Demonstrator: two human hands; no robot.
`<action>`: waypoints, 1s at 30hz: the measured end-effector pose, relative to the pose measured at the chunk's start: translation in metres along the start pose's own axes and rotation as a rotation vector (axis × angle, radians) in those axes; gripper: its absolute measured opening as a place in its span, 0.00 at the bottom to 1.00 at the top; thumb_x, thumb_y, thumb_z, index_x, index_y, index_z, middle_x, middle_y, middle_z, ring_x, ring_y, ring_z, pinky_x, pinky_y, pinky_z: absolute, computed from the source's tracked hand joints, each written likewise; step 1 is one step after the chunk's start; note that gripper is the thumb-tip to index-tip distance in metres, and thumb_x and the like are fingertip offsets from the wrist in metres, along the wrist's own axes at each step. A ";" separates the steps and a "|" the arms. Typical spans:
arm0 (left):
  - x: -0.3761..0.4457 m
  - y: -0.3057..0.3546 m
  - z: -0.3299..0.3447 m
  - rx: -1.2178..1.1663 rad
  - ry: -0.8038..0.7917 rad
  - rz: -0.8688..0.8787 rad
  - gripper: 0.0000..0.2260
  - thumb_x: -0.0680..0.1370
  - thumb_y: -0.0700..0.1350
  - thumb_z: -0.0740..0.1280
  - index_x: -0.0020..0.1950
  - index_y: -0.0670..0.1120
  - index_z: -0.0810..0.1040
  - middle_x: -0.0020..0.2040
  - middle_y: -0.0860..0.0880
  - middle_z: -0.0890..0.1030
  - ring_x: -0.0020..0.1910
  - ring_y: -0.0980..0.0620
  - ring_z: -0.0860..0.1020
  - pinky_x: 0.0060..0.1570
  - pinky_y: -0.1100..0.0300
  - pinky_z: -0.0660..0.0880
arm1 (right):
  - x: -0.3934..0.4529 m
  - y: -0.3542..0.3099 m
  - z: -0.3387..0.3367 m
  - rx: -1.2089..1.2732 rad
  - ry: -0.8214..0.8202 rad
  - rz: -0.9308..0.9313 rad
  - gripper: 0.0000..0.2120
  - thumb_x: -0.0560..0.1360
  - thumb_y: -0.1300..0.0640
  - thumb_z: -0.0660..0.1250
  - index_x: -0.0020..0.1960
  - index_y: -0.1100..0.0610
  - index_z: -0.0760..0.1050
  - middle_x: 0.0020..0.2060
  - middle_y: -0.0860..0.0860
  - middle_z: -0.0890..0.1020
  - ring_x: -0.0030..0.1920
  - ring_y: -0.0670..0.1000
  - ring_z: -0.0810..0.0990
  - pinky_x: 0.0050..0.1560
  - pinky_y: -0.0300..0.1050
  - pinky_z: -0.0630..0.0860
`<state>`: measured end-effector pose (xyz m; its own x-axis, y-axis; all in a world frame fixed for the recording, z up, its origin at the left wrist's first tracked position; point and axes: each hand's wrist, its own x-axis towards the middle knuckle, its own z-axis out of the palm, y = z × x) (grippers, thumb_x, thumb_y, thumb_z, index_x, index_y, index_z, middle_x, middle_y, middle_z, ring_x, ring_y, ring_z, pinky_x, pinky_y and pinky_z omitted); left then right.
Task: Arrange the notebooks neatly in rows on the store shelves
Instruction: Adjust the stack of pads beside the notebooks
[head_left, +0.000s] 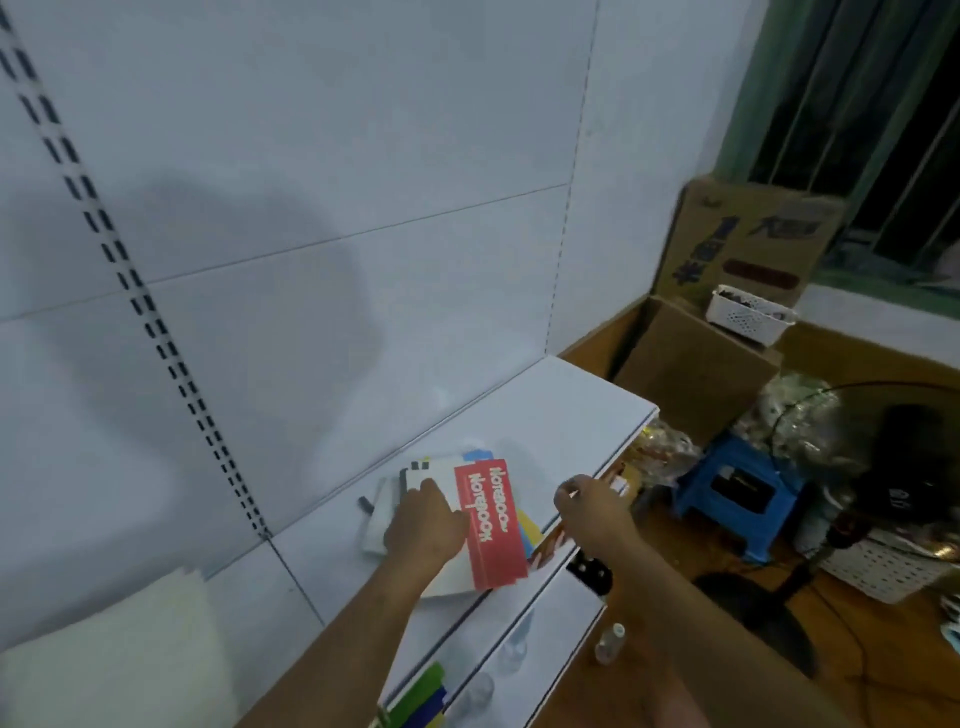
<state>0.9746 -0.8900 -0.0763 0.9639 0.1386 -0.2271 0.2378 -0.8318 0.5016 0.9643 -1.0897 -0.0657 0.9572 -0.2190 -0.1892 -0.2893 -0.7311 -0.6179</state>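
— Several notebooks (483, 525) lie in one loose, fanned heap on the top shelf (550, 415), toward its front edge, so we have hardly begun. No row exists yet, as far as we can see.

— What are our hands doing?

— Our left hand (423, 525) lies on the heap with its fingers fairly straight, pressing on the white covers beside the red one; we would call it flat and pressing, not gripping. Our right hand (589, 506) hovers at the shelf's front edge, just beside the heap, fingers loosely curled. The blur keeps us from telling whether it pinches anything.

— And the rest of the shelf?

— White surface runs from the heap to the right corner, and we judge the rows should go there. Some coloured covers (421, 696) poke out at the front edge of a lower shelf (550, 629); whether those are notebooks too, we cannot tell.

— So what is left?

— Nearly everything, we think: squaring the heap, separating the covers, laying them edge to edge along the back panel (311, 234).
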 end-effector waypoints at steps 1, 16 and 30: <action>0.003 -0.008 0.001 0.003 0.024 -0.054 0.21 0.75 0.53 0.64 0.65 0.46 0.68 0.62 0.45 0.74 0.60 0.45 0.75 0.56 0.51 0.75 | 0.008 -0.004 0.013 -0.034 -0.045 -0.021 0.14 0.79 0.51 0.58 0.57 0.57 0.75 0.52 0.54 0.81 0.44 0.51 0.78 0.39 0.39 0.70; -0.012 -0.009 0.055 -0.138 0.055 -0.310 0.18 0.74 0.48 0.70 0.60 0.42 0.71 0.58 0.44 0.77 0.54 0.48 0.78 0.47 0.59 0.73 | 0.042 0.001 0.075 -0.130 -0.128 -0.129 0.20 0.75 0.45 0.64 0.59 0.57 0.66 0.53 0.53 0.72 0.52 0.54 0.78 0.46 0.47 0.74; -0.059 -0.036 0.043 -0.342 0.247 -0.267 0.18 0.74 0.44 0.72 0.61 0.42 0.71 0.58 0.44 0.78 0.54 0.50 0.78 0.51 0.58 0.77 | 0.002 -0.015 0.086 -0.265 0.057 -0.455 0.21 0.65 0.51 0.75 0.49 0.64 0.74 0.43 0.60 0.77 0.44 0.61 0.76 0.41 0.52 0.74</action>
<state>0.9040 -0.8912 -0.1165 0.8535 0.4805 -0.2015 0.4663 -0.5319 0.7069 0.9702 -1.0235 -0.1221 0.9866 0.1293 0.0998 0.1592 -0.8971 -0.4121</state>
